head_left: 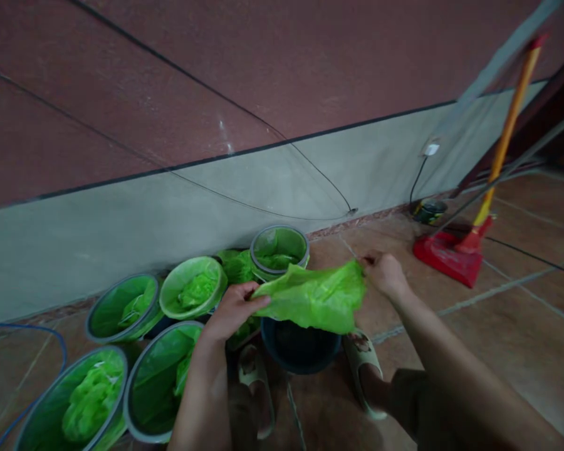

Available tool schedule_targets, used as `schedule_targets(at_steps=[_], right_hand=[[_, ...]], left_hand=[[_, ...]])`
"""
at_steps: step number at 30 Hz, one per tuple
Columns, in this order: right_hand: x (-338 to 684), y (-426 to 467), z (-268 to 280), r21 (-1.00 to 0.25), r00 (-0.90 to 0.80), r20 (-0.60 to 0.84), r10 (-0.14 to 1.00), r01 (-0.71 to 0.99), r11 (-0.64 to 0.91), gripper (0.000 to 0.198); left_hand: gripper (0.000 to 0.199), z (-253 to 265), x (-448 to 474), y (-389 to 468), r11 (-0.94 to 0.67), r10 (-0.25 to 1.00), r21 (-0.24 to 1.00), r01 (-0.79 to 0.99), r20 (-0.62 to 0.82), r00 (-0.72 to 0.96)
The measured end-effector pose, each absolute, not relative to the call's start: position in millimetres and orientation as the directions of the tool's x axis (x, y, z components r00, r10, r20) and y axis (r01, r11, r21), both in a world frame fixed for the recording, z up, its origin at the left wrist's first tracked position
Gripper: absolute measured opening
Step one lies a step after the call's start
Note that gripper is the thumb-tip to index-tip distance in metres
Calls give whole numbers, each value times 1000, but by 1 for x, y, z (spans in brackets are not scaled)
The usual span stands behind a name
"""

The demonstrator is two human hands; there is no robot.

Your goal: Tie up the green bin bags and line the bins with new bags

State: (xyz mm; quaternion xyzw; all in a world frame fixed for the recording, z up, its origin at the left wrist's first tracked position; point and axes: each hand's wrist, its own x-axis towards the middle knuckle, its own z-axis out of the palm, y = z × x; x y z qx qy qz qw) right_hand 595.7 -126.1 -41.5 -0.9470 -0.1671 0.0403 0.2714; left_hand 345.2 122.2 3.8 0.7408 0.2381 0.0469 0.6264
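You hold a thin, translucent bright-green bag [310, 294] by its opposite ends, stretched sideways with creases across its middle and its lower edge hanging loose, directly above a dark, round bin [301, 364] that stands upright, its mouth partly hidden beneath it.

Green bag [314, 297] between left fingers [259, 303] and right fingers [371, 258], above dark bucket [301, 351], near green-lined bins [148, 379].

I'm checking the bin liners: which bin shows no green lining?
The dark bin between the slippers, under the held-up green bag. Its visible interior is dark, while the other bins show green inside.
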Motion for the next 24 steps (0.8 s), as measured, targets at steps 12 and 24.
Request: schedule_targets(at_steps=[12, 24], right_hand=[[525, -107, -10, -750, 717, 441, 540, 625, -217, 43], [569, -119, -38, -477, 808, 13, 590, 523, -706, 32]], left_hand=[[40, -17, 374, 108, 401, 785, 914, -61, -308, 538], [27, -6, 366, 128, 541, 780, 818, -196, -400, 482]])
